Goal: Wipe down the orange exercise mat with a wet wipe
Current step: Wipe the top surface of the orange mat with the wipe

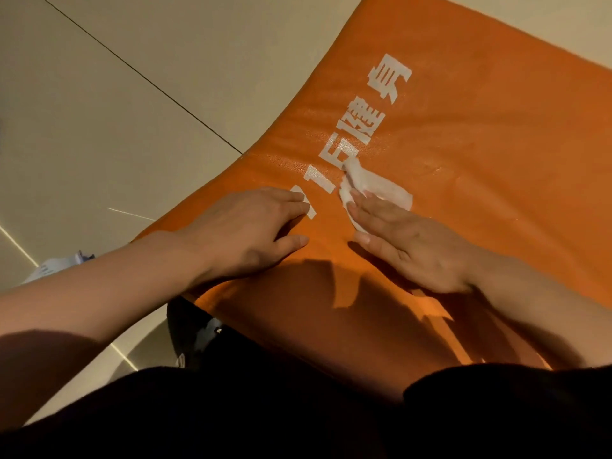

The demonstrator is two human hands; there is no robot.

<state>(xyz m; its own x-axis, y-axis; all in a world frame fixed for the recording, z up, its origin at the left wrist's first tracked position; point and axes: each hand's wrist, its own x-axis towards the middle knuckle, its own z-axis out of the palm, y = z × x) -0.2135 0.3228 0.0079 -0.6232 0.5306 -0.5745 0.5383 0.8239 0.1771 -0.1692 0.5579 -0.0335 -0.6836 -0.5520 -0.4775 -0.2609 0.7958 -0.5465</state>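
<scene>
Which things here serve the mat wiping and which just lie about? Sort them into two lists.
In the job:
orange mat
wet wipe, pressed flat on the mat under the right hand
left hand, resting flat on the mat

Lying about:
white packet on the floor tiles
dark item beside the mat's edge

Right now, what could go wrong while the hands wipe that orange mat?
The crumpled white wet wipe sits only under the right hand fingers, so it might bunch up or slip free. Rubbing across the white printed lettering on the orange exercise mat could perhaps wear it. The left hand presses flat; a damp mat may be slippery.
</scene>
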